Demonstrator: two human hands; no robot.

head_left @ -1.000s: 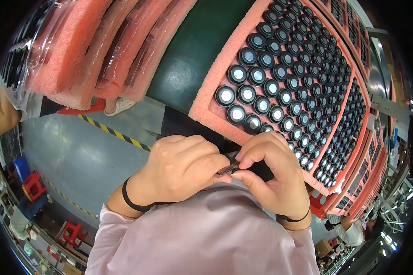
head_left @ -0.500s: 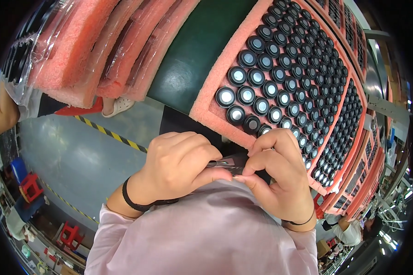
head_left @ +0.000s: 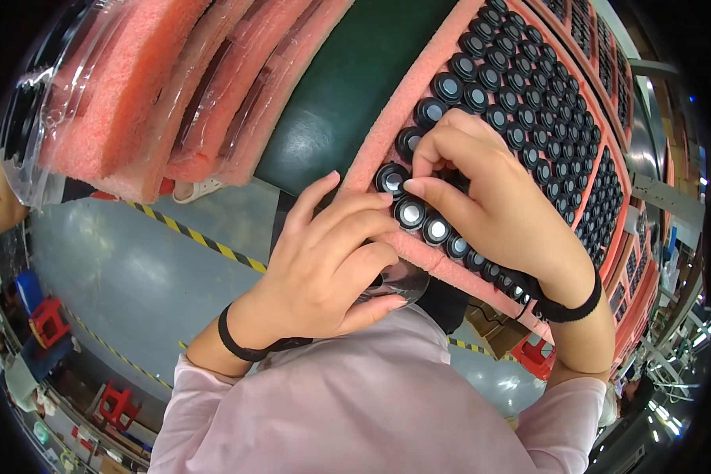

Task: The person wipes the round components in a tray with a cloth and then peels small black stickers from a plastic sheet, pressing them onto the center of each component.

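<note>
The right hand (head_left: 494, 201) pinches nearly closed at the black caps (head_left: 411, 212) in the pink foam tray (head_left: 405, 103) — any hold is hidden. The left hand (head_left: 320, 265) spreads loosely by clear plastic (head_left: 407, 282), its hold unclear; best touch only cap rims.

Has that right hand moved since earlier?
Yes: the right hand moved forward, from the near edge of the pink tray to over its black parts.

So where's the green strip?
In the head view, the green strip is at top middle, between the foam stack on its left and the tray of black parts on its right, just above the left hand.
</note>
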